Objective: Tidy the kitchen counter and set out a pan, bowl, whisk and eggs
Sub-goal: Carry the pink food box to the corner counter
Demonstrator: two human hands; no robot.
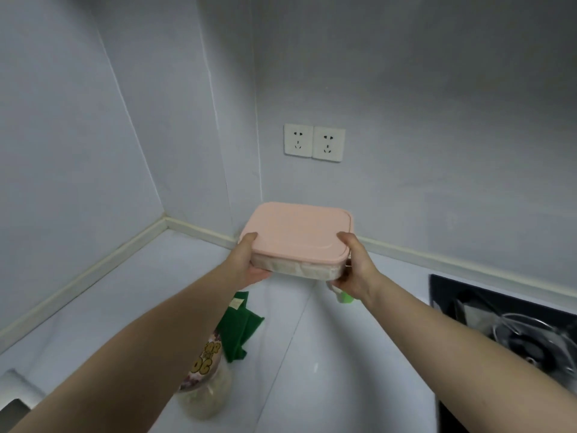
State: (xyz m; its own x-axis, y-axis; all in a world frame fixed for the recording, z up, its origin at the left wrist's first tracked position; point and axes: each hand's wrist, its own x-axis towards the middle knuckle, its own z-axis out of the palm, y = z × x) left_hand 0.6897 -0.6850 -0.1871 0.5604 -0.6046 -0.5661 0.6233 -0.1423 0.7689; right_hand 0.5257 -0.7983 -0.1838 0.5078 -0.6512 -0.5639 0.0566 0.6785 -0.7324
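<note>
A flat food container with a pink lid (298,231) is held in the air above the white counter (327,354), near the back corner. My left hand (248,260) grips its left end, thumb on the lid and fingers under the base. My right hand (356,264) grips the right end the same way. The contents show only as a pale mass through the clear side. No pan, bowl, whisk or eggs are visible.
A green folded cloth bag (239,329) lies on the counter below my arms. A clear jar with a printed label (206,382) stands by my left forearm. A small green item (345,297) peeks under my right wrist. A black hob with a burner (524,342) is at right, wall sockets (313,142) behind.
</note>
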